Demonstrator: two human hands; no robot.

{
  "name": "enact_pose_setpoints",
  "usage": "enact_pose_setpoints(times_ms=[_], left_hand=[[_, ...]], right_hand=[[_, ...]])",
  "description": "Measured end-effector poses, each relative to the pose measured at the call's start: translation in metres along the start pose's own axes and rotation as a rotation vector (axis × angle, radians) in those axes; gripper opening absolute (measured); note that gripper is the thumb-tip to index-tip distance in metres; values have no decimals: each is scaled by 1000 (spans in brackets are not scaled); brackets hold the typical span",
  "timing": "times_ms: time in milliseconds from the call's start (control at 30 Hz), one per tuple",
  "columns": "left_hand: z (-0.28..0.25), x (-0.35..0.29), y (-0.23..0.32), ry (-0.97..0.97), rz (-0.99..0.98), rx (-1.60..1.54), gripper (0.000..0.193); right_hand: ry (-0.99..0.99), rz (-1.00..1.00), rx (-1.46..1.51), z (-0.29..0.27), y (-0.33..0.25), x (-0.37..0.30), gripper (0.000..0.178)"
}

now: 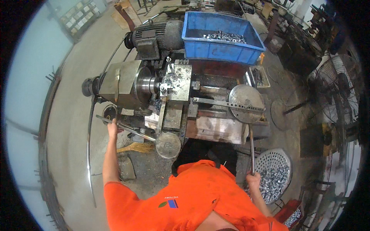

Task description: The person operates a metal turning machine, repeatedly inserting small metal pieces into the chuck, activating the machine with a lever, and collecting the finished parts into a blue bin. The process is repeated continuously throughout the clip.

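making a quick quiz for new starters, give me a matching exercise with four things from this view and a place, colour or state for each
1. Left hand
2. Right hand
3. Large rectangular bin
4. Round basket

A. Blue, next to the motor
B. On the bar below the larger disc
C. Pale, with holes
D. On the rod leading to the smaller disc

Pairs: 1-D, 2-B, 3-A, 4-C

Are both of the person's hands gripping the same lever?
No: the left hand grips a slanting lever, while the right hand holds a separate rod beside the perforated basket.
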State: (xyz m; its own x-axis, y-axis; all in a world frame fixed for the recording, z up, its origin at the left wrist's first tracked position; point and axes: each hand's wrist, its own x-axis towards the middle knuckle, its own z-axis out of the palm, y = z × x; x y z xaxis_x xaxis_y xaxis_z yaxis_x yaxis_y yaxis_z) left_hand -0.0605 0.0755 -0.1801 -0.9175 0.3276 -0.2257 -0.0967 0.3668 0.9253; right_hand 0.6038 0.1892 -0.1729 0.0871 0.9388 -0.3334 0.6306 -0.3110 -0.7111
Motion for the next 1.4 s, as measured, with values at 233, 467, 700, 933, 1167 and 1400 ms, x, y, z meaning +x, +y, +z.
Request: enact_pose_setpoints(times_ms=[233, 467, 700, 933, 1167, 1400], left_hand=[[-11, 9, 3, -38, -89, 217, 46], [-8, 20, -10, -110, -145, 210, 47], [-22, 8, -27, -155, -93, -73, 55], [4, 16, -116, -321, 359, 1221, 46], [68, -25, -145, 156, -67, 979, 35], [16, 25, -146, -487, 283, 1422, 41]], right_hand=[[-55, -118, -39, -18, 46, 32, 20], [286, -176, -982, -118, 27, 170, 37], [691, -601, -792, -67, -5, 193, 70], [292, -568, -363, 6, -18, 103, 58], [15, -428, -242, 27, -53, 74, 35], [-11, -598, -264, 15, -95, 86, 33]])
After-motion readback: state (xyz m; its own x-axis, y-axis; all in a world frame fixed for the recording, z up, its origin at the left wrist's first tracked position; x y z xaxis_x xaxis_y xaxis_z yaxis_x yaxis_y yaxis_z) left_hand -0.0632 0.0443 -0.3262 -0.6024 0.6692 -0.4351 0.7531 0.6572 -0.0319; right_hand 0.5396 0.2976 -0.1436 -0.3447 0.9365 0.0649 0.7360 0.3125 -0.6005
